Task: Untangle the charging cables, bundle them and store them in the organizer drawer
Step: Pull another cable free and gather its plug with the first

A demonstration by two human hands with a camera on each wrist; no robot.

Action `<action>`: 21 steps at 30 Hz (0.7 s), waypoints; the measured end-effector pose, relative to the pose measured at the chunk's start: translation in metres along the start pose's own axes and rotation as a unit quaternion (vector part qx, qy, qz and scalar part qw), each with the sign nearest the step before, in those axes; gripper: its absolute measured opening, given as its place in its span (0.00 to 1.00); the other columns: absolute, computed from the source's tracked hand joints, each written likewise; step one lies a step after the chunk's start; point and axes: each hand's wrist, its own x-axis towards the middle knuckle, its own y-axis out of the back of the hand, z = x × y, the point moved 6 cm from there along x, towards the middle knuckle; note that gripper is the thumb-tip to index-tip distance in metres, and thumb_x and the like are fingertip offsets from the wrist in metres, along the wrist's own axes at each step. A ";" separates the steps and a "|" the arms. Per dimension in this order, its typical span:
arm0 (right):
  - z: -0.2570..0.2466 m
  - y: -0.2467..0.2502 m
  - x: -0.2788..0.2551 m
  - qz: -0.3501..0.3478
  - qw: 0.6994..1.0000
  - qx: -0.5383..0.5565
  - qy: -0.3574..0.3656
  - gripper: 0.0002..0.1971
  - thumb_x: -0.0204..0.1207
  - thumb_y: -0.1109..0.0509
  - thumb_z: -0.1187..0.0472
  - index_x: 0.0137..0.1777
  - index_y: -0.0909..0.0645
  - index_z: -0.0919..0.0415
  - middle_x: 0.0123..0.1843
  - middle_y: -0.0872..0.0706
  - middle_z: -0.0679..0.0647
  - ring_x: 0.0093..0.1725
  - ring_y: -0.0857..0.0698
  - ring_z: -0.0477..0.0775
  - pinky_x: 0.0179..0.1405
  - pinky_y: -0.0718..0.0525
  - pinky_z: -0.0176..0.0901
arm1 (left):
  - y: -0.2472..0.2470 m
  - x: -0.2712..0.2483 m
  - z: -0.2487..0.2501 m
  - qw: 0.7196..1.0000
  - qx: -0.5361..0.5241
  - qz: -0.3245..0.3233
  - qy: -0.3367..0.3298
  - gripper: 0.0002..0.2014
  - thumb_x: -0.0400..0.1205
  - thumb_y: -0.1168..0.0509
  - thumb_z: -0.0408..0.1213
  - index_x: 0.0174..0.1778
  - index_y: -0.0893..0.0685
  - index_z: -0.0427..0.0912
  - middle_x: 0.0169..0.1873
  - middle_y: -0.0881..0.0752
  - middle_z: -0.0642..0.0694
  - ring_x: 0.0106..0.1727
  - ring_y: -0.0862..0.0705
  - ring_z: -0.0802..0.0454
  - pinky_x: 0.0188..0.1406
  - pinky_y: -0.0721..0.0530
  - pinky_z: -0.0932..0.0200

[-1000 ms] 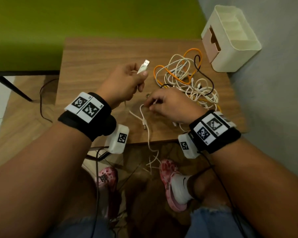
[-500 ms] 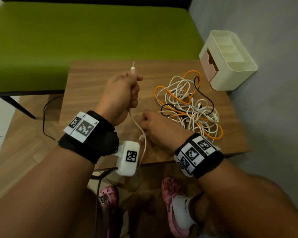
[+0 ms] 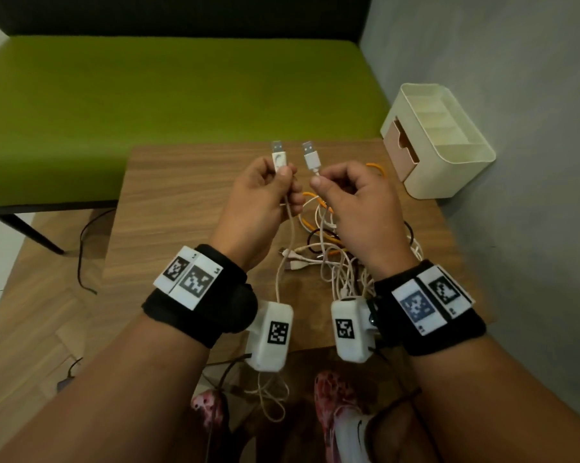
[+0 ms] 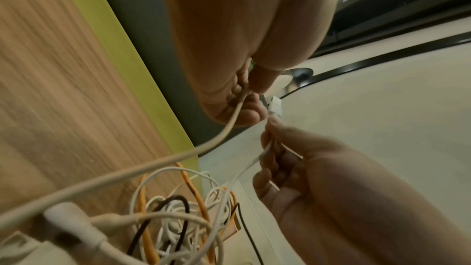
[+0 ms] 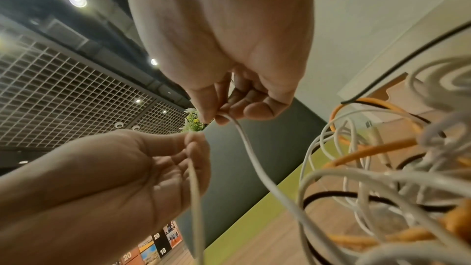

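The counter (image 3: 188,208) is brown with a streaked wood grain. The heap of cables (image 3: 332,255) on it mixes white, cream, orange and black strands. Two white plugs with silver metal tips stand side by side, the left plug (image 3: 278,154) and the right plug (image 3: 310,156). The organizer (image 3: 449,152) is cream, and its drawer (image 3: 400,147) front is pale tan-pink. The bench cushion (image 3: 168,105) is lime green against a black backrest (image 3: 181,15). Both wristbands (image 3: 198,295) are black, carrying white tags printed with black square-code patterns. The wall (image 3: 515,61) is grey. The shoes (image 3: 328,402) are pink, speckled.
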 end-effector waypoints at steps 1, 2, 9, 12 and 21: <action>0.000 0.000 0.000 0.000 1.000 0.015 -0.006 0.01 0.78 0.25 0.58 0.46 0.14 0.53 0.37 0.15 0.39 0.38 0.18 0.32 0.39 0.22 0.26 | -0.002 0.000 -0.001 1.000 0.012 0.000 -0.008 0.05 0.89 0.42 0.32 0.50 0.22 0.39 0.33 0.19 0.47 0.32 0.20 0.56 0.35 0.18 0.61; 0.001 -0.001 -0.001 -0.002 0.999 0.029 -0.013 0.01 0.78 0.24 0.58 0.46 0.14 0.53 0.37 0.14 0.39 0.38 0.18 0.32 0.39 0.22 0.26 | -0.004 -0.001 -0.003 1.000 0.022 0.001 -0.017 0.04 0.88 0.41 0.31 0.50 0.21 0.39 0.34 0.18 0.47 0.32 0.19 0.57 0.35 0.17 0.61; 0.003 -0.002 -0.004 -0.027 0.994 0.095 -0.036 0.01 0.78 0.24 0.59 0.46 0.12 0.54 0.35 0.12 0.44 0.35 0.16 0.37 0.36 0.21 0.31 | -0.007 -0.001 -0.005 0.999 0.032 0.011 -0.036 0.04 0.84 0.34 0.31 0.43 0.21 0.39 0.33 0.17 0.46 0.33 0.18 0.55 0.36 0.16 0.60; 0.003 -0.001 -0.005 -0.045 0.992 0.113 -0.031 0.03 0.79 0.26 0.61 0.49 0.11 0.55 0.39 0.09 0.49 0.38 0.13 0.44 0.37 0.16 0.36 | -0.007 0.000 -0.006 1.000 -0.007 -0.006 -0.019 0.05 0.82 0.32 0.30 0.41 0.20 0.39 0.35 0.16 0.43 0.35 0.17 0.53 0.38 0.16 0.60; 0.002 -0.002 -0.004 -0.074 0.988 0.133 -0.031 0.02 0.79 0.26 0.66 0.49 0.13 0.61 0.35 0.11 0.53 0.34 0.13 0.44 0.35 0.15 0.38 | -0.011 -0.001 -0.012 0.994 -0.103 -0.029 0.018 0.08 0.72 0.29 0.34 0.44 0.14 0.33 0.42 0.14 0.36 0.39 0.15 0.44 0.43 0.12 0.56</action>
